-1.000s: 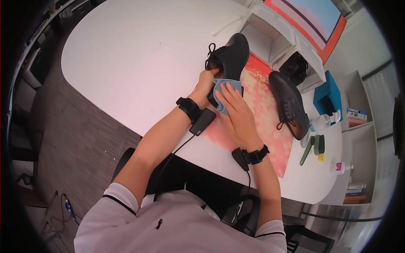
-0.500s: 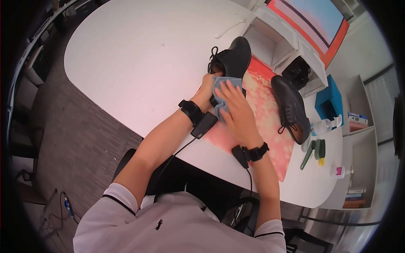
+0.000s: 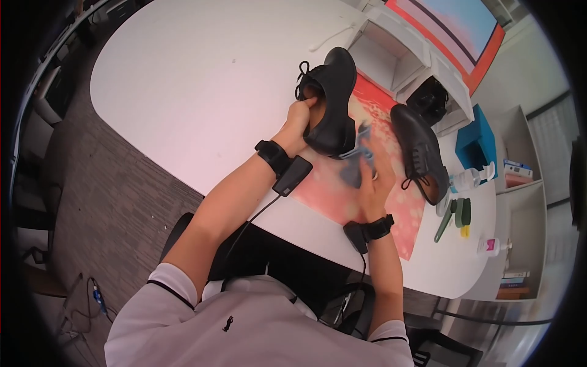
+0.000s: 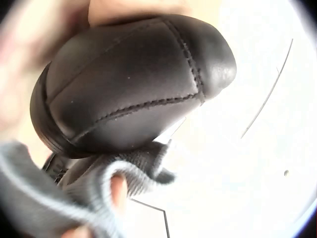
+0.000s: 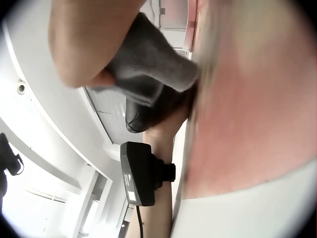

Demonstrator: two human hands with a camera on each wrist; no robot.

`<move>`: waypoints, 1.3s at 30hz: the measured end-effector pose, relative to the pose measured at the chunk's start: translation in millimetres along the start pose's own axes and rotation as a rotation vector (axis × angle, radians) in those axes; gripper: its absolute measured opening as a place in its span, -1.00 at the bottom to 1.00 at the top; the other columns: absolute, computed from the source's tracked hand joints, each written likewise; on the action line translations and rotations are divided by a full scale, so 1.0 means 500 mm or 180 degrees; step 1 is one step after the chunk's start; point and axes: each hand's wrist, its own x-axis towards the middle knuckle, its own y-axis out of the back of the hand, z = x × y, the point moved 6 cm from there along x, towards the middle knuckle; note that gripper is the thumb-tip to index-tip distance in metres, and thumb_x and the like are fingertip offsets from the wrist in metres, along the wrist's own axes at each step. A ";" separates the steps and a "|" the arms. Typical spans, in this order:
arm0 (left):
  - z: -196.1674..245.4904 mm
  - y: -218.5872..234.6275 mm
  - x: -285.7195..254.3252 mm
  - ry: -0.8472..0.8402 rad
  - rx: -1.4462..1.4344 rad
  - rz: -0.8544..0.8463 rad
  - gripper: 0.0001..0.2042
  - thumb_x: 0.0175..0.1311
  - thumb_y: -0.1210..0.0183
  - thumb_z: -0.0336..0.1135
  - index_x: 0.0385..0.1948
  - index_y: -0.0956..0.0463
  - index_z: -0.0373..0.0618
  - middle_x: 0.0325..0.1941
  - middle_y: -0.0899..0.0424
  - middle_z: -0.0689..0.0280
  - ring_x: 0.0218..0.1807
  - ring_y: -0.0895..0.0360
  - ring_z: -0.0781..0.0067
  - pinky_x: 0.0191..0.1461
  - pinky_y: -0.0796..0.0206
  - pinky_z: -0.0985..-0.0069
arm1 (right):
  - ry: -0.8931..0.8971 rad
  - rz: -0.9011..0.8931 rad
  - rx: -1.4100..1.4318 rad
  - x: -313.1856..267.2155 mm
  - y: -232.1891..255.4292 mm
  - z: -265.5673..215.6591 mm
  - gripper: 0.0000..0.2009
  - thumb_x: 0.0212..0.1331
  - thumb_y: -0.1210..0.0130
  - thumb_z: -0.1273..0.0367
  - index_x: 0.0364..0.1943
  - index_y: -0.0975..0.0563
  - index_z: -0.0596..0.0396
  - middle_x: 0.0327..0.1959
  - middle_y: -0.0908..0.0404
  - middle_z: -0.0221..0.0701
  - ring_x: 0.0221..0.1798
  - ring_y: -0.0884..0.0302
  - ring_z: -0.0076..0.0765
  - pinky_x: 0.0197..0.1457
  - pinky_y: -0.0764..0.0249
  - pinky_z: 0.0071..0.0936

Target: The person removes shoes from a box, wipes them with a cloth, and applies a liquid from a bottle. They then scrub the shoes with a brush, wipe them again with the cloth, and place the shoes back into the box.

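A black lace-up shoe [image 3: 338,92] is held up by my left hand [image 3: 296,125], which grips its side with the thumb inside the opening. Its stitched leather [image 4: 133,82] fills much of the left wrist view. My right hand [image 3: 379,177] is just right of the heel, holding a blue-grey cloth [image 3: 351,173] that is blurred in the head view. Folds of the cloth [image 4: 143,171] overlap the shoe's lower edge in the left wrist view. The matching black shoe [image 3: 417,144] lies on the red patterned mat [image 3: 400,229], to the right.
Behind the mat stands a white open-fronted box [image 3: 391,52], with a black item [image 3: 428,100] in the compartment beside it. Toward the right are a blue box [image 3: 474,144], a clear pump bottle [image 3: 466,179], green brushes [image 3: 463,211] and a white bottle with a pink label [image 3: 489,246].
My right hand has moved with the cloth off the shoe, rightward and nearer my body, uncovering the heel. The left hand still holds the shoe, slightly shifted.
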 end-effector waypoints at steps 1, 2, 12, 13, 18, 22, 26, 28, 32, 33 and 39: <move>-0.004 0.005 0.009 0.0004 -0.0020 -0.0107 -0.67 0.50 0.18 -0.28 0.08 -0.39 -0.31 0.00 -0.63 0.05 -0.04 -0.61 0.21 0.06 -0.48 0.31 | -0.0389 0.0444 0.0166 -0.001 0.009 0.015 -0.62 0.15 -0.09 0.45 0.09 -0.59 0.20 0.22 -0.56 -0.17 0.38 -0.36 0.06 0.49 -0.16 -0.01; -0.017 0.025 0.037 -0.0107 0.0101 -0.0016 -0.67 0.50 0.17 -0.26 0.06 -0.43 -0.29 -0.03 -0.65 0.07 -0.07 -0.62 0.22 0.04 -0.49 0.33 | -0.0032 0.0296 -0.0324 0.009 0.006 0.000 -0.58 0.21 -0.08 0.40 0.18 -0.54 0.16 0.30 -0.48 -0.19 0.43 -0.28 0.06 0.51 -0.10 0.01; -0.029 0.048 0.055 -0.0016 0.0642 0.0271 -0.67 0.47 0.10 -0.13 -0.07 -0.50 -0.20 -0.17 -0.68 0.15 -0.19 -0.64 0.27 -0.02 -0.51 0.35 | 0.0584 -0.0544 -0.0886 0.025 -0.076 -0.048 -0.61 0.25 -0.09 0.45 0.19 -0.55 0.04 0.32 -0.48 -0.31 0.43 -0.31 -0.14 0.55 -0.04 0.03; -0.027 0.044 0.054 -0.0068 0.0574 0.0201 -0.67 0.47 0.11 -0.15 -0.04 -0.49 -0.21 -0.14 -0.67 0.14 -0.17 -0.64 0.26 -0.01 -0.51 0.35 | 0.0562 -0.0453 -0.0792 0.024 -0.069 -0.043 -0.63 0.24 -0.11 0.46 0.15 -0.57 0.05 0.28 -0.51 -0.30 0.40 -0.35 -0.14 0.55 -0.05 0.02; -0.006 0.002 0.007 0.0106 0.0310 -0.0042 -0.66 0.46 0.10 -0.21 0.05 -0.45 -0.26 -0.03 -0.66 0.12 -0.05 -0.64 0.25 0.08 -0.49 0.33 | -0.0018 -0.0003 -0.0304 0.001 -0.033 0.024 -0.71 0.23 -0.14 0.49 0.04 -0.63 0.13 0.15 -0.61 -0.22 0.31 -0.47 -0.10 0.53 -0.11 -0.05; 0.006 -0.014 -0.015 0.0189 0.0421 -0.0098 -0.65 0.42 0.05 -0.21 0.06 -0.44 -0.28 -0.02 -0.66 0.12 0.01 -0.61 0.29 0.13 -0.42 0.35 | -0.0742 0.0338 0.0678 -0.024 -0.023 0.102 -0.70 0.31 -0.12 0.48 0.10 -0.57 0.25 0.17 -0.60 -0.20 0.25 -0.53 -0.24 0.42 -0.30 -0.23; 0.023 -0.033 -0.026 -0.0178 0.1251 0.0052 -0.63 0.38 -0.01 -0.19 0.01 -0.51 -0.31 0.00 -0.67 0.09 0.14 -0.56 0.29 0.26 -0.33 0.37 | -0.1548 0.0186 0.1944 -0.033 -0.044 0.104 -0.64 0.33 -0.13 0.47 0.18 -0.49 0.31 0.18 -0.57 -0.24 0.18 -0.55 -0.35 0.29 -0.44 -0.40; 0.042 -0.035 -0.013 -0.0933 0.2234 -0.0203 -0.65 0.35 -0.07 -0.18 -0.03 -0.57 -0.28 0.02 -0.67 0.11 0.22 -0.51 0.27 0.32 -0.26 0.40 | -0.1688 -0.0054 0.2015 -0.041 -0.054 0.108 -0.61 0.31 -0.16 0.48 0.21 -0.47 0.31 0.17 -0.57 -0.25 0.15 -0.56 -0.37 0.25 -0.47 -0.44; 0.092 -0.060 -0.035 -0.2359 0.2917 -0.0351 -0.75 0.30 -0.18 -0.25 -0.13 -0.67 -0.20 0.04 -0.69 0.18 0.31 -0.44 0.24 0.37 -0.21 0.41 | -0.1418 -0.0145 0.1743 -0.040 -0.061 0.107 -0.62 0.27 -0.21 0.49 0.17 -0.50 0.28 0.09 -0.61 -0.26 0.10 -0.58 -0.40 0.17 -0.51 -0.46; 0.099 -0.075 -0.049 -0.2395 0.2962 -0.0655 -0.77 0.29 -0.19 -0.27 -0.16 -0.68 -0.20 0.04 -0.69 0.19 0.31 -0.44 0.24 0.37 -0.21 0.39 | -0.1380 -0.0122 0.1758 -0.041 -0.060 0.104 -0.64 0.26 -0.22 0.49 0.14 -0.53 0.28 0.07 -0.62 -0.26 0.08 -0.59 -0.43 0.15 -0.52 -0.48; 0.098 -0.134 -0.112 -0.2530 0.4010 -0.1554 -0.75 0.30 -0.20 -0.34 -0.59 -0.61 -0.26 -0.33 -0.72 0.26 0.08 -0.56 0.32 0.21 -0.32 0.38 | -0.1768 0.0484 0.1639 -0.051 -0.036 0.147 -0.82 0.24 -0.21 0.52 -0.10 -0.62 0.29 -0.04 -0.65 -0.31 -0.07 -0.60 -0.50 0.01 -0.53 -0.55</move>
